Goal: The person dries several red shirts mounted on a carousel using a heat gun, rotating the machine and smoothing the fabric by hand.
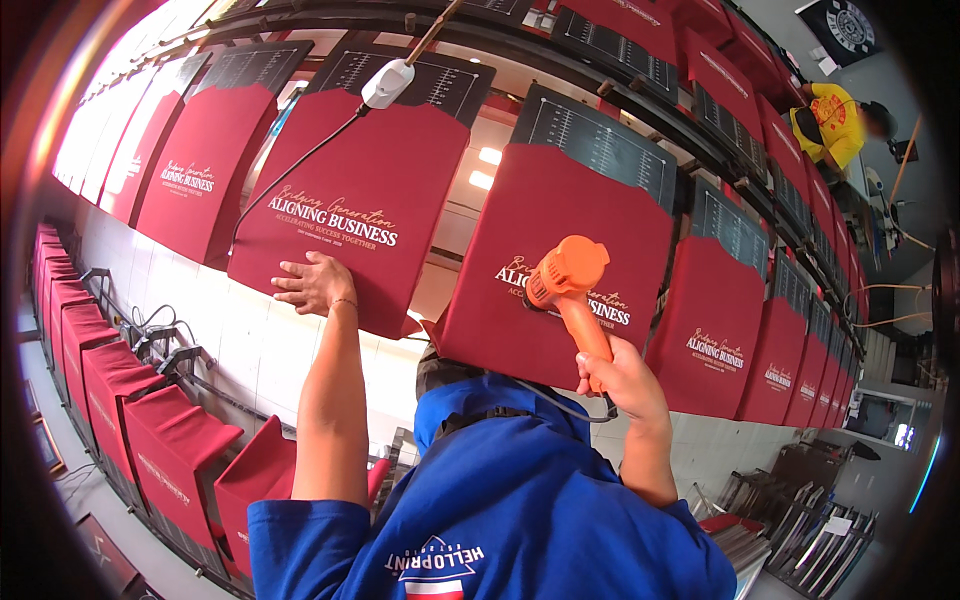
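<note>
My right hand (pixel 622 378) is closed round the handle of an orange hair dryer (pixel 578 300). Its wide round head is over the printed lettering of a maroon shirt (pixel 500 290), which is stretched on a dark printing board (pixel 595 135) with white scale marks. A dark cord leaves the bottom of the handle. To the left, my left hand (pixel 316 284) has its fingers spread on or just above the lower part of another maroon shirt (pixel 385 180), below its white and gold print. Whether that palm presses the cloth cannot be told.
A white power socket (pixel 388 84) hangs above the left shirt, its black cord trailing down. More boards with maroon shirts (pixel 705 340) line both sides, with another row (pixel 165 450) at lower left. A person in yellow (pixel 832 125) is at far right, near metal racks (pixel 810 540).
</note>
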